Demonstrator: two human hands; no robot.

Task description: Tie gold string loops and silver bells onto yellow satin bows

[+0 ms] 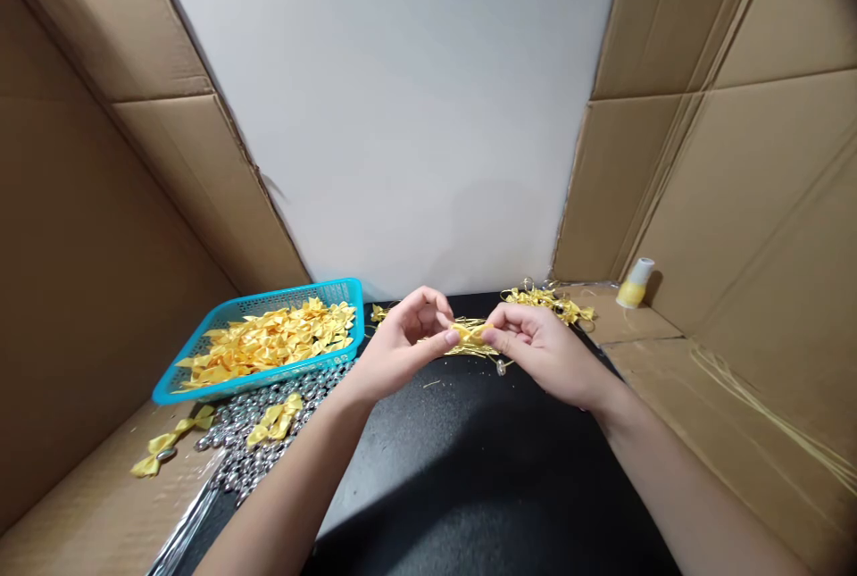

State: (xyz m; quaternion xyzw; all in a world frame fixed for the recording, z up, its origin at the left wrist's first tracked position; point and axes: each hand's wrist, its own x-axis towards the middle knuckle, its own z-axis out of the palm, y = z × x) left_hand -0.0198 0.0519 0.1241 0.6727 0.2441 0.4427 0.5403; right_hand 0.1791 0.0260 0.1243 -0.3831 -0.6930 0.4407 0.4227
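My left hand (402, 342) and my right hand (539, 344) meet over the black mat (469, 451), both pinching a small yellow ribbon bow (469, 333) between thumbs and fingertips. Thin gold thread trails from the bow, and a small silver bell (500, 368) hangs just below my right thumb. To the left stands a blue basket (201, 339) filled with yellow bows (268, 342). A heap of silver bells (258, 433) lies in front of the basket.
A pile of finished yellow bows with thread (549, 301) lies behind my right hand. A spool of yellow thread (635, 283) stands at the right. Loose bows (170, 440) rest on cardboard at the left. Cardboard walls enclose both sides; a white wall is behind.
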